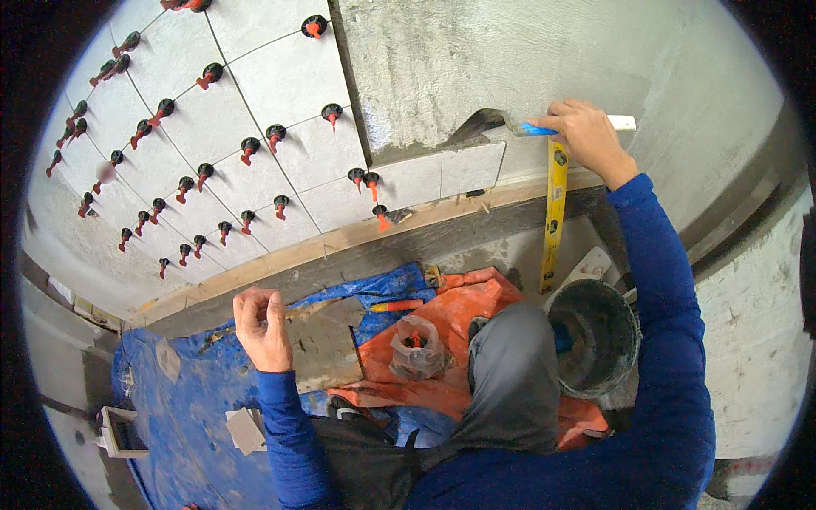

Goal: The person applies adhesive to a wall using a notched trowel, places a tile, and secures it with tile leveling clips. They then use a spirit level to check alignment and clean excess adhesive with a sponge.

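My right hand (586, 140) is wrapped round the blue and white handle of a trowel (478, 124). Its dark blade lies against or very near the grey mortared wall (510, 59), just above a row of cut white tile (473, 168). Just below this hand, a yellow spirit level (554, 217) stands upright against the wall. My left hand (263, 330) is raised in front of the lower tiles, its fingers curled in with nothing seen in them. White wall tiles (276, 81) at the left carry many black and red levelling clips (249, 149) along their joints.
A wooden batten (340, 242) runs under the tiles. Below are a dark bucket (595, 340), a clear plastic bag (419, 348) with clips, an orange sheet (476, 297), a blue tarp (183, 408), a stained board (323, 344) and tile offcuts (246, 429). My grey-clothed knee (514, 374) is bent near the bucket.
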Demonstrator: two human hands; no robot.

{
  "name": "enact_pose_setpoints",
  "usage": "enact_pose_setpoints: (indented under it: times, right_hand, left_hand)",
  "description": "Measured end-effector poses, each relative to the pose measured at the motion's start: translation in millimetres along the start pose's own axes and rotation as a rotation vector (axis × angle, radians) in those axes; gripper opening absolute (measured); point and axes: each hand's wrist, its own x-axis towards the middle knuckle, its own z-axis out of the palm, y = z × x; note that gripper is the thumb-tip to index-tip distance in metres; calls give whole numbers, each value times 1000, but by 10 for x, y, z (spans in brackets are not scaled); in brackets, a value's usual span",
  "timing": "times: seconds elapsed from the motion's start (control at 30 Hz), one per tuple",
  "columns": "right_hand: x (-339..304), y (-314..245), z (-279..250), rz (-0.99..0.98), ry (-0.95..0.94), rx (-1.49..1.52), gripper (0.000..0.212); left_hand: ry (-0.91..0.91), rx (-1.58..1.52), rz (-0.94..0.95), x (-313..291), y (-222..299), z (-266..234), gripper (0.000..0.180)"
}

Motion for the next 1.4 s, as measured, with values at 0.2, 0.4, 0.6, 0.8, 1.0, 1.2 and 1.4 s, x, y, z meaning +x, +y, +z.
enact_pose_setpoints:
  times: [0.2,0.4,0.6,0.8,1.0,1.2,1.4]
  right_hand:
    - [-83,-26,46,-45,18,53,34]
    - [-166,116,72,-12,-93,-5,32]
    - [-312,292,180,78,13,-8,30]
    - [-396,389,201,58,3,-7,33]
    - [-384,310,68,27,54,26,33]
    - [-445,86,129,78,16,115,33]
    - [-532,41,137,126,-27,180,37]
  left_hand:
    - [-5,-21,9,7,-20,4,15]
    - [2,-1,-4,-31,-51,-26,15]
    - [1,11,10,-49,-54,4,15]
    - [-14,41,-1,-63,-91,-18,14]
    - [0,0,7,-61,-149,-12,15]
    - [-23,53,-24,-48,-149,9,16]
    - [-23,21,-27,-58,-142,9,18]
